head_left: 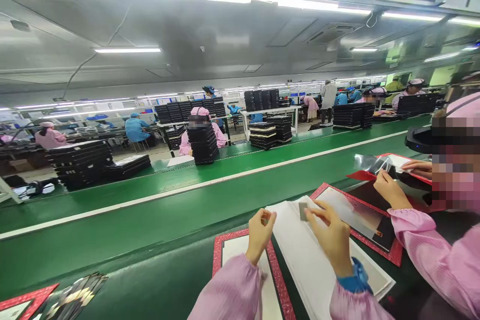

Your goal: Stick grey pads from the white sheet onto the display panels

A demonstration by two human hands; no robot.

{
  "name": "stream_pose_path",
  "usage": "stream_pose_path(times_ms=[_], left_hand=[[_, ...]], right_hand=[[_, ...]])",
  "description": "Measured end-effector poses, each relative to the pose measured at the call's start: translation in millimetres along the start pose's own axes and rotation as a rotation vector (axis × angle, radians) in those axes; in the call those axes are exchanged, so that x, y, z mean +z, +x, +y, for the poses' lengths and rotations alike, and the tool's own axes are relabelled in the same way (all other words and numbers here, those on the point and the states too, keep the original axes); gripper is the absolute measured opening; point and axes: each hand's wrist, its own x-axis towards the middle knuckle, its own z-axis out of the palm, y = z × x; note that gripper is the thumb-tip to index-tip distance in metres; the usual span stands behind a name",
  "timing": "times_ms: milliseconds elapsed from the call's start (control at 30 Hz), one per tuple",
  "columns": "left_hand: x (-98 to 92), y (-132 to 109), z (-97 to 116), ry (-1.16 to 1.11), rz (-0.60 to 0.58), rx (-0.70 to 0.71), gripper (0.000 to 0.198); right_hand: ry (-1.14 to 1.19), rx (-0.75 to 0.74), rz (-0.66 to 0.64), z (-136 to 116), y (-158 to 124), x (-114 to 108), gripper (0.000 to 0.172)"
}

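Grey rectangular tab (303,211) is held over the upper end of a stack of white sheets (318,260), near the lower centre of the frame, with its long axis lying roughly upright in the view. The right hand (330,237) is the nearer hand, and its fingers (313,212) are closed on the tab's right edge. The left hand (260,235) is positioned just left of the stack, with its digits drawn together; whether anything is pinched there cannot be told. The stack's long axis runs from upper left toward lower right. A red-bordered board (225,255) lies beneath the left hand, and a red-bordered tray (393,255) lies right of the stack. A co-worker's hands (392,190) are seen separately at right, on the green conveyor belt (112,240).
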Motion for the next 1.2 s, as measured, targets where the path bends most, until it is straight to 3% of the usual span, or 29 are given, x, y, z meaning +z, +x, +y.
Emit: stream_pose_path(times_ms=[100,167,267,367,467,567,700,867,1000,1200], left_hand=[[-31.3,-50.4,19.9,-0.055,-0.079,0.093,0.029],[-47.9,-83.6,22.8,-0.102,-0.148,0.093,0.027],[-60.3,-120.2,10.1,-0.186,-0.227,-0.027,0.025],[-62.5,-139.8,-13.7,-0.254,-0.202,-0.151,0.028],[-66.8,-148.6,-35.6,-0.287,-0.116,-0.234,0.030],[-78.0,-153.2,-49.6,-0.282,-0.041,-0.262,0.031],[-92.1,-159.1,-58.1,-0.254,-0.023,-0.250,0.031],[-97.0,-167.5,-65.6,-0.232,-0.046,-0.275,0.028],[-95.7,-174.5,-75.4,-0.235,-0.041,-0.293,0.028],[-87.7,-189.4,-89.6,-0.118,-0.040,-0.160,0.030]], right_hand=[[-0.051,-0.181,-0.083,-18.6,-62.7,1.7,0.017],[-0.025,-0.270,-0.126,-26.4,-103.0,5.8,0.018],[0.081,-0.368,-0.225,-31.8,-148.2,13.3,0.028],[0.129,-0.367,-0.302,-33.9,-172.1,17.8,0.042],[0.118,-0.378,-0.364,-34.5,-182.1,17.1,0.049],[0.094,-0.343,-0.365,-31.5,-184.5,14.7,0.044],[0.067,-0.077,-0.309,-22.8,-180.8,15.0,0.033],[0.180,0.215,-0.541,-16.5,-179.6,9.6,0.037],[0.338,0.311,-0.615,-15.0,-183.0,-2.3,0.040],[0.445,0.387,-0.694,-2.3,-188.3,-13.1,0.049]])
